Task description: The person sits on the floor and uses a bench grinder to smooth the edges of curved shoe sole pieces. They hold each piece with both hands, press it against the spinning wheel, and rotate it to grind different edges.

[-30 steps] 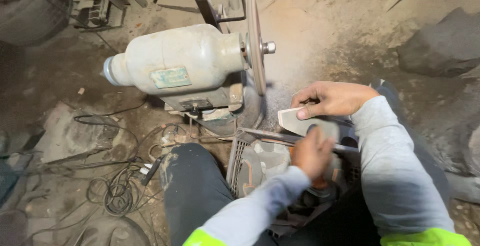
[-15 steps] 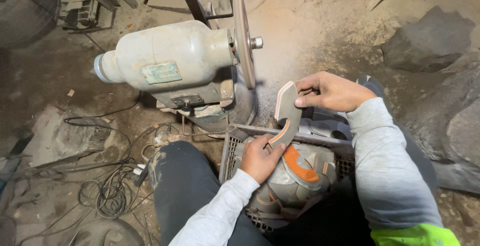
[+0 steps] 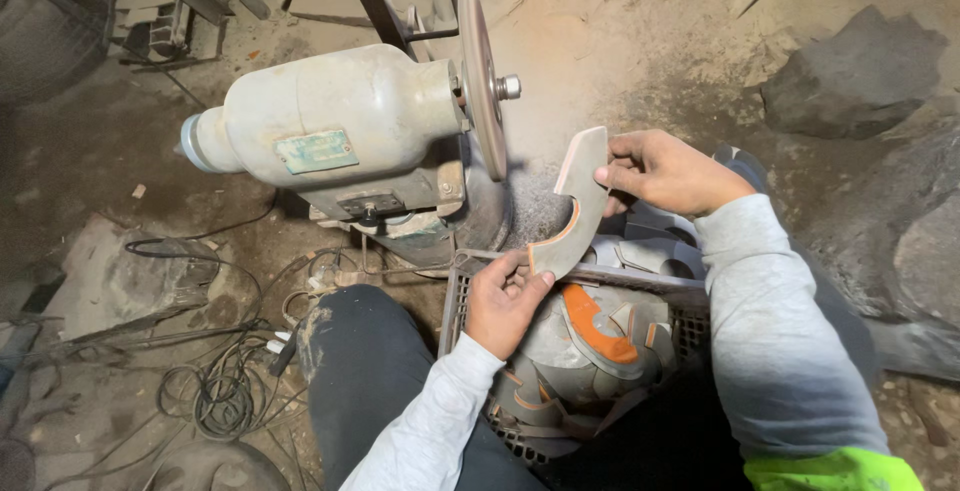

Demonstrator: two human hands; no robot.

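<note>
Grey metal, curved and flat with an orange-edged inner arc, makes up the blade blank (image 3: pixel 575 206) held between both hands. The right hand (image 3: pixel 668 171) has its fingers closed on the blank's upper end, thumb on top. The left hand (image 3: pixel 505 296) pinches the lower tip, fingers curled under it. Just beyond the right fingers stands the grinding disc (image 3: pixel 481 81) on its shaft, edge-on and apart from the blank, fixed to a pale, dusty motor (image 3: pixel 330 126). Below both hands sits a plastic crate (image 3: pixel 458 296) with more grey and orange blanks (image 3: pixel 590 326) piled inside, between the person's dark-trousered legs. To the outer side of the left fingers, tangled cables (image 3: pixel 220 391) lie on the dirt floor (image 3: pixel 620 41). Beyond the right wrist rests a dark rock (image 3: pixel 850 76).
</note>
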